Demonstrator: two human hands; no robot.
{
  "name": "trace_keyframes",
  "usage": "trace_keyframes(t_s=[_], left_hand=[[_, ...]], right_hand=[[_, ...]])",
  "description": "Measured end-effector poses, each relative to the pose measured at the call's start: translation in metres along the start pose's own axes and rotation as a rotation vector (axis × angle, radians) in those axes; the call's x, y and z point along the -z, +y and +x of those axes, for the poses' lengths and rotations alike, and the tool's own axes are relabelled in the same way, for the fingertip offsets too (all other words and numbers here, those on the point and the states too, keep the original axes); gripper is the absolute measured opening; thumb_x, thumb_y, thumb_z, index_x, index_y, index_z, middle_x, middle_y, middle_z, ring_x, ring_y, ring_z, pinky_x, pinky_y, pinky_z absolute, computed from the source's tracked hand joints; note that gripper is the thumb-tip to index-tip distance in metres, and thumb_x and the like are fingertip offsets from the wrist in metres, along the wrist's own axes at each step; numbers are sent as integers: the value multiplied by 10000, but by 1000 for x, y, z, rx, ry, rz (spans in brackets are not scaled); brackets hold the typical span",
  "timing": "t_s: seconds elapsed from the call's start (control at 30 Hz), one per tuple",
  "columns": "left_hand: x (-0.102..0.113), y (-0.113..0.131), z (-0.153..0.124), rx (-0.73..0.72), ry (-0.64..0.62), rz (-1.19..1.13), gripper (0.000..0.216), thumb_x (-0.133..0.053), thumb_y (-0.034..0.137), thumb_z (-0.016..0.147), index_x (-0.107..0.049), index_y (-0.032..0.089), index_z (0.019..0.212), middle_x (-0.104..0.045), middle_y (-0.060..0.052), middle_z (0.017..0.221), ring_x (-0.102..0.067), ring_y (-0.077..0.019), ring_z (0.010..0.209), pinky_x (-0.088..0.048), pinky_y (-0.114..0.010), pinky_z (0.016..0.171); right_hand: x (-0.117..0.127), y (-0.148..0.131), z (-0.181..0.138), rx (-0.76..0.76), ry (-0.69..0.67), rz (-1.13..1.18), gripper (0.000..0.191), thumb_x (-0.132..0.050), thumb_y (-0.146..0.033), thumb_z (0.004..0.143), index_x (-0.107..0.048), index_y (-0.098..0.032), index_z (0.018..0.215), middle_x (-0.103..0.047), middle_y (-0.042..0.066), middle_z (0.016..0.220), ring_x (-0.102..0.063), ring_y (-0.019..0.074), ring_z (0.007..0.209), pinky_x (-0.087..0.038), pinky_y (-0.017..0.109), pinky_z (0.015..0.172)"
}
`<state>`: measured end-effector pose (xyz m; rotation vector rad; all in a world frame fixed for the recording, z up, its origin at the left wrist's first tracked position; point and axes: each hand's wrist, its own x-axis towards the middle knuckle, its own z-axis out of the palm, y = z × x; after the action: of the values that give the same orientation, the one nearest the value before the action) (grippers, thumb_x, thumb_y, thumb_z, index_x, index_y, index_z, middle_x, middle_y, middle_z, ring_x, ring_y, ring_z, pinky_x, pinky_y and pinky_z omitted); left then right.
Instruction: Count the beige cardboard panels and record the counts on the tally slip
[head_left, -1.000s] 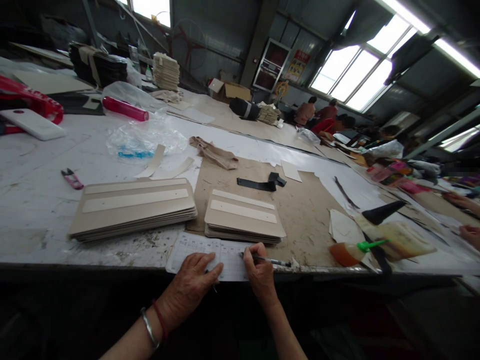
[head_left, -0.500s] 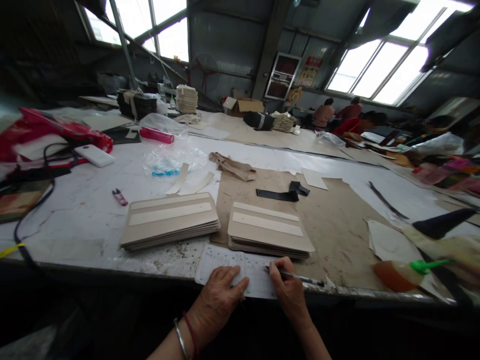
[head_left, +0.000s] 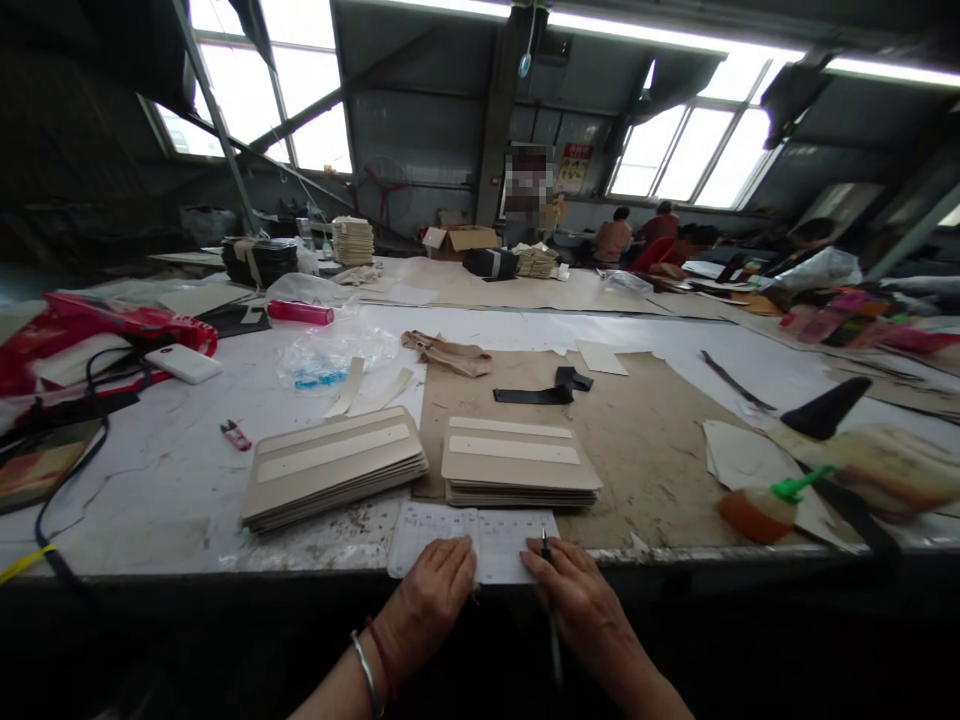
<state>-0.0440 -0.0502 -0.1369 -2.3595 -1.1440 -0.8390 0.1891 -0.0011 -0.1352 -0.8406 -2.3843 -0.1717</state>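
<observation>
A small open notebook (head_left: pixel 487 560) with ruled, handwritten pages lies at the table's front edge. My left hand (head_left: pixel 439 585) rests on its left page, fingers stretched out side by side, the thumb hidden. At the lower right of the notebook, my right hand (head_left: pixel 585 600) holds a pen (head_left: pixel 546 550) between its fingers. The pen's tip points up and away from me, and its blurred rear end hangs below the hand. Just behind the notebook are two stacks of beige panels with pale strips, a left stack (head_left: pixel 334 470) and a right stack (head_left: pixel 517 465).
Black strips (head_left: pixel 532 395) and a tan cloth piece (head_left: pixel 450 355) lie behind the stacks. Pink thread snips (head_left: pixel 236 435) and a white phone (head_left: pixel 184 363) are on the left. An orange-filled bottle (head_left: pixel 761 512) with a green nozzle lies right. People (head_left: pixel 613 238) sit far back.
My right hand has turned the pen from lying sideways to pointing away from me, off the page. My left fingers have drawn together. The camera view has tilted up and shifted right.
</observation>
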Motion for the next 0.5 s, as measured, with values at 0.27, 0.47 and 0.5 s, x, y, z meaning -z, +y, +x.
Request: trace_keyframes(t_s=[0.27, 0.47, 0.5], left_hand=[[35, 1, 31, 44, 81, -109, 185, -500, 113, 872, -541, 70, 1047, -610, -102, 958, -559, -193, 895, -526, -350, 786], [81, 14, 68, 28, 218, -110, 417, -504, -3, 832, -441, 38, 1242, -492, -160, 1242, -423, -261, 1195, -390, -410, 997], [82, 15, 70, 47, 236, -118, 413, -498, -3, 834, -444, 47, 1240, -499, -153, 1225, -429, -256, 1183, -378, -415, 998]], right_hand=[[50, -15, 14, 59, 69, -56, 291, -416, -97, 859, -624, -149, 1056, -677, 100, 844, -612, 222, 854, -523, 346, 778], [113, 26, 32, -74, 170, -148, 287, -422, -170, 893, -614, -220, 1101, -686, 62, 885, -617, 202, 871, -497, 308, 749], [120, 41, 36, -118, 182, -206, 266, -428, -198, 901, -621, -214, 1084, -685, 62, 884, -615, 201, 862, -488, 302, 736]])
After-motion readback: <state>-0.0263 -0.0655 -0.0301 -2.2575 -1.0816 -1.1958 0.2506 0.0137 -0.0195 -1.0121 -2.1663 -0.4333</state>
